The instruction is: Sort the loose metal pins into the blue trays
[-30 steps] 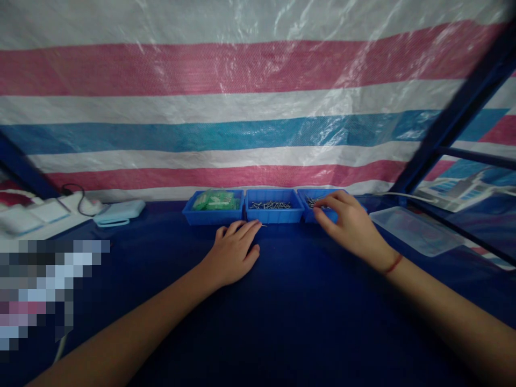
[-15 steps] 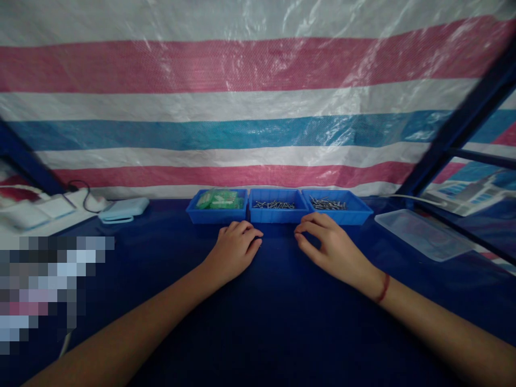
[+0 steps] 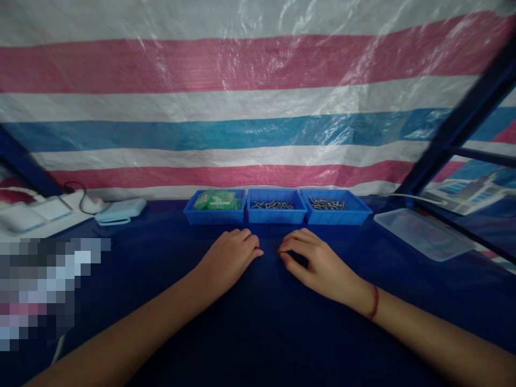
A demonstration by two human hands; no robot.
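Observation:
My left hand [image 3: 234, 253] is over the dark blue table, its fingers curled under and the thumb against them. Whatever it may hold is hidden. Across a small gap, my right hand [image 3: 308, 259] has its thumb and index tips close together, and I cannot make out anything between them. Just beyond the hands stands a row of blue bins. The left bin [image 3: 213, 217] contains green packets [image 3: 217, 200] in clear plastic. Small metal screws or nails [image 3: 274, 205] lie in the middle bin [image 3: 276, 216], and similar metal pieces [image 3: 326, 203] in the right bin [image 3: 341, 217].
A translucent plastic lid [image 3: 421, 234] lies at the right. A light blue case-like object [image 3: 121, 210] and a white power strip [image 3: 52, 212] are at the left. Blue metal posts [image 3: 447, 129] and a striped sheet [image 3: 242, 131] bound the back.
Both hands have drawn back from the bins toward me. The right hand has also moved left, closer to the left one. The left fingers have curled in more, and the right thumb and index tips have come closer.

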